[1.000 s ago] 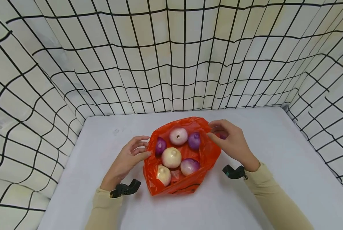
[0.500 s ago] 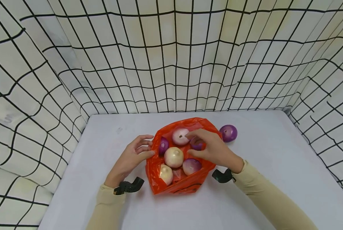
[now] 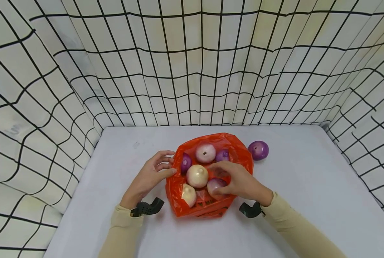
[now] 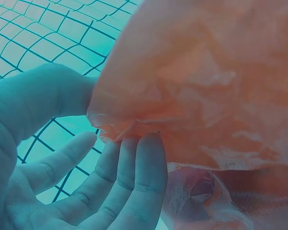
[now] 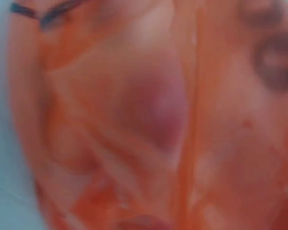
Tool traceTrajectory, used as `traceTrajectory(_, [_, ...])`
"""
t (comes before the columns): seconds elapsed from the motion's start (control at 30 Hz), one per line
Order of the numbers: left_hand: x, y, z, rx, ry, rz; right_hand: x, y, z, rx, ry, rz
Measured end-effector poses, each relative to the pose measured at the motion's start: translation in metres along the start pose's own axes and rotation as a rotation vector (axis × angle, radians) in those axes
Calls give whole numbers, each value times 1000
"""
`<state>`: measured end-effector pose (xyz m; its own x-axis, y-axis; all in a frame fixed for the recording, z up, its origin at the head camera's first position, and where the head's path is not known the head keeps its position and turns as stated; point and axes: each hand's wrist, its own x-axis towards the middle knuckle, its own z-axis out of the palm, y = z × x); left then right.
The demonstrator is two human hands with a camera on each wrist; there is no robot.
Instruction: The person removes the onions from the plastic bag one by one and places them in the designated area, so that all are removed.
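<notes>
A red plastic bag (image 3: 240, 143) lies with its mouth open on the table, holding several whitish and purple onions. At its left rim my left hand (image 3: 151, 175) holds the film; in the left wrist view the thumb goes behind the plastic while the fingers (image 4: 151, 163) touch its outside. My right hand (image 3: 238, 179) reaches into the bag's right side, thumb and fingers around a pinkish-purple onion (image 3: 215, 186), partly hidden by the hand. Left of that sits a pale onion (image 3: 197, 176). Blurred film of the bag (image 5: 230, 143) fills most of the right wrist view.
A loose purple onion (image 3: 258, 150) lies on the white table (image 3: 301, 172), just right of the bag. Black wire grid (image 3: 192, 75) rises behind the table and along both sides.
My right hand has moved from the bag's right rim, over the far purple onion, to the near pinkish-purple one, uncovering the loose onion. The left hand stays at the rim.
</notes>
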<state>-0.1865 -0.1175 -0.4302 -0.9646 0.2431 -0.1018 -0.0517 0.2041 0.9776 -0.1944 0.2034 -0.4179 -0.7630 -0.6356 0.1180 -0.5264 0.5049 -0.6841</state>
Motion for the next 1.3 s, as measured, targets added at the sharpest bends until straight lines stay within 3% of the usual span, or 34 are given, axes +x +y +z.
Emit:
traceTrajectory(0.4, [3,1,2,-2,-7,15,-17,24,15,148,64,52])
traceTrajectory(0.63, [3,2,3,1,2,-3,-21,33,17,152,99,73])
traceTrajectory(1.3, [-2,0,2,44,6,-35,-31,40,17,130,23,108])
